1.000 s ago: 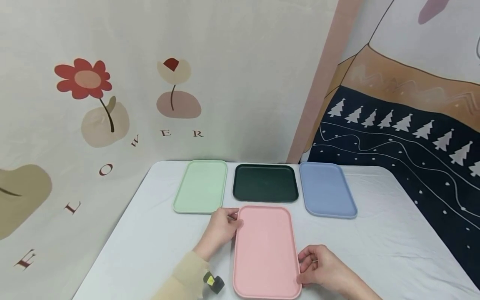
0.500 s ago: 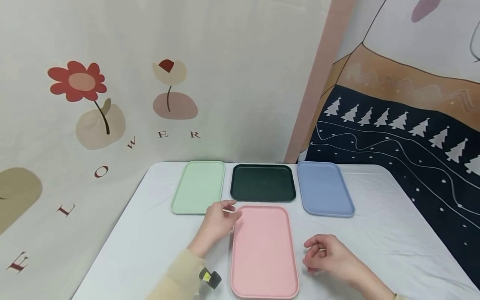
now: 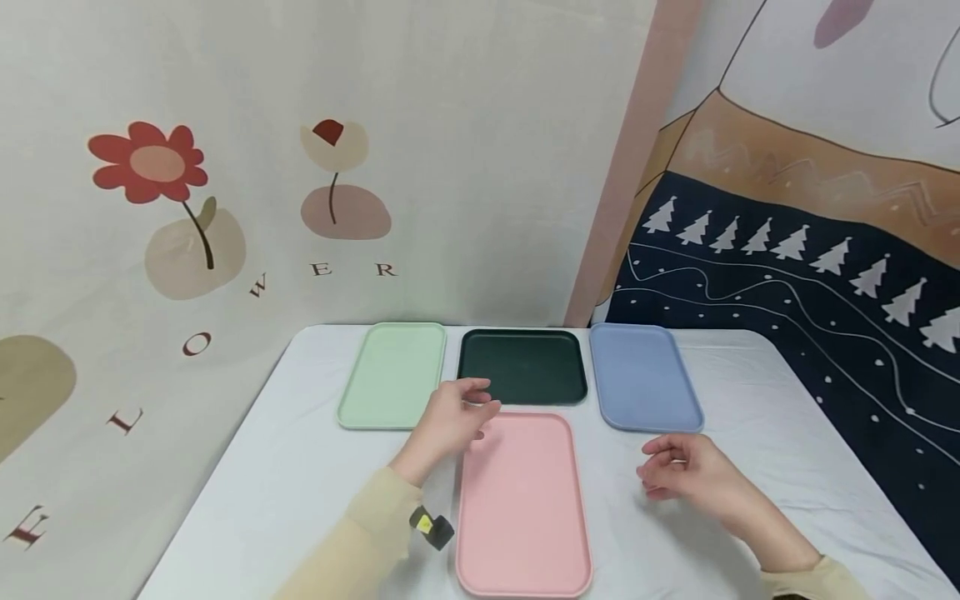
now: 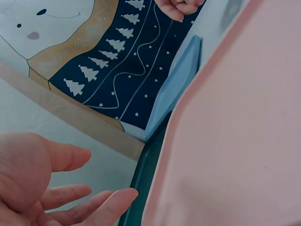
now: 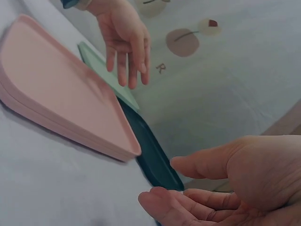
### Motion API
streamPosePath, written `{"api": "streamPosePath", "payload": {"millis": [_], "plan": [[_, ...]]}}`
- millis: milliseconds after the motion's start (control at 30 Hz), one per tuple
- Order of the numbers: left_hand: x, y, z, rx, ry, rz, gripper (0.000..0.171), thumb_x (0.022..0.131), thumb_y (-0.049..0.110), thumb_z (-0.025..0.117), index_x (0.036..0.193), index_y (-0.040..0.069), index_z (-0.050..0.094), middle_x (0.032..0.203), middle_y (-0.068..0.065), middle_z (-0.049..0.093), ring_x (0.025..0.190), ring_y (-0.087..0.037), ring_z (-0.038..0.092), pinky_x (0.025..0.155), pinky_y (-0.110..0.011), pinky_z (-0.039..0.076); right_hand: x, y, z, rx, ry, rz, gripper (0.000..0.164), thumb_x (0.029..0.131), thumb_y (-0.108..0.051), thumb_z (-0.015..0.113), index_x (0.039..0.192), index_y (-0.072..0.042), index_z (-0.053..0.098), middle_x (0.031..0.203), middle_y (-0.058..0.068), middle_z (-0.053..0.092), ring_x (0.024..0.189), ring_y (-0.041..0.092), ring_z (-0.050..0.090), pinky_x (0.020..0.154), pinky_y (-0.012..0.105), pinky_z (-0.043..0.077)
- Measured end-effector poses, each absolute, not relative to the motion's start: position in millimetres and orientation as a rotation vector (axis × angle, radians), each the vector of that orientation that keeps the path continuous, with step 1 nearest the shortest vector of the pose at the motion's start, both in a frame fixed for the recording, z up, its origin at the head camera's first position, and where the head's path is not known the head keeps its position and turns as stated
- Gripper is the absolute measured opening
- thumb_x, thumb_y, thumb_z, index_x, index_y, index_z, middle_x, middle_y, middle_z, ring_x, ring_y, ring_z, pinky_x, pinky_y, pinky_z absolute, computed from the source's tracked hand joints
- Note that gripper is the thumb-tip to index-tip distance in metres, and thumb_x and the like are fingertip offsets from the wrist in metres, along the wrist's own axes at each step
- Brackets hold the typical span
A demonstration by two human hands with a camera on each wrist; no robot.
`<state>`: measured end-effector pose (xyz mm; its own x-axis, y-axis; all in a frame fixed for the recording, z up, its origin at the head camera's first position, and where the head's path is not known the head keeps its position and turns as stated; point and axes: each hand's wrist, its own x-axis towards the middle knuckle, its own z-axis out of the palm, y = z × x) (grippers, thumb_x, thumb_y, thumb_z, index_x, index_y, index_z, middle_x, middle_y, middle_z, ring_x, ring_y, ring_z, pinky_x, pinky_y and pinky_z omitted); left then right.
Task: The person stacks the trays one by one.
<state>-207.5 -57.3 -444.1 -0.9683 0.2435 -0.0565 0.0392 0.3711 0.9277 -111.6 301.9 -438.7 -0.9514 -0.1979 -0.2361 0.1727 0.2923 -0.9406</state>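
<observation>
A pink tray [image 3: 522, 508] lies lengthwise at the front of the table. Over its far left corner hovers my left hand [image 3: 452, 421], fingers loosely bent and holding nothing. My right hand [image 3: 686, 471] hangs above the cloth to the right of the pink tray, just in front of the blue tray [image 3: 647, 379], with nothing in it. Behind the pink tray lies a dark green tray [image 3: 522, 367], set crosswise. To its left is a light green tray [image 3: 393, 375]. In the right wrist view the pink tray [image 5: 61, 80] shows a doubled edge along its side.
A white cloth [image 3: 262, 500] covers the table. Behind it hangs a pale backdrop [image 3: 480, 167] printed with flowers and letters. At the right stands a dark printed panel [image 3: 787, 275] with white trees. A small black device [image 3: 432, 527] is on my left wrist.
Both hands have let go of the pink tray's edges. My left hand has risen and moved forward over its corner, while my right hand has moved away to the right and forward.
</observation>
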Motion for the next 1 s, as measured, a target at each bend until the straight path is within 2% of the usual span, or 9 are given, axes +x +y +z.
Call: {"api": "streamPosePath", "payload": {"millis": [167,400,700,1000], "plan": [[-217.7,-44.4,-438.7,0.263,2.389,1.662,0.053,0.1,0.017,0.075,0.147,-0.002,0.058,0.127,-0.017,0.068,0.104,-0.033,0.074,0.071,-0.036,0.065,-123.4,315.5,-436.3,0.03,2.317,-1.692,0.049,0.094,0.002,0.072,0.13,0.025,0.048,0.1,0.017,0.069,0.092,0.032,0.073,0.08,0.042,0.064],[-231.4,-21.3,-429.3,0.294,2.355,1.679,0.049,0.1,0.018,0.075,0.145,0.002,0.061,0.127,-0.018,0.069,0.096,-0.039,0.076,0.073,-0.041,0.065,-139.1,340.4,-432.7,0.057,2.433,-1.618,0.047,0.099,-0.003,0.07,0.132,0.023,0.049,0.112,0.022,0.069,0.097,0.032,0.072,0.082,0.041,0.064],[-246.7,9.4,-434.3,0.291,2.411,1.559,0.049,0.101,0.025,0.075,0.146,0.01,0.062,0.127,-0.01,0.071,0.079,-0.031,0.078,0.074,-0.032,0.062,-159.1,361.2,-436.0,0.079,2.606,-1.497,0.048,0.103,-0.011,0.07,0.133,0.021,0.052,0.112,0.021,0.069,0.093,0.028,0.073,0.079,0.037,0.064],[-260.4,42.8,-437.6,0.296,2.389,1.553,0.05,0.101,0.021,0.075,0.146,0.004,0.061,0.124,-0.012,0.07,0.087,-0.033,0.077,0.073,-0.031,0.062,-180.3,370.6,-436.5,0.087,2.622,-1.467,0.049,0.102,-0.013,0.071,0.132,0.021,0.054,0.113,0.022,0.068,0.095,0.024,0.071,0.079,0.033,0.063]]}}
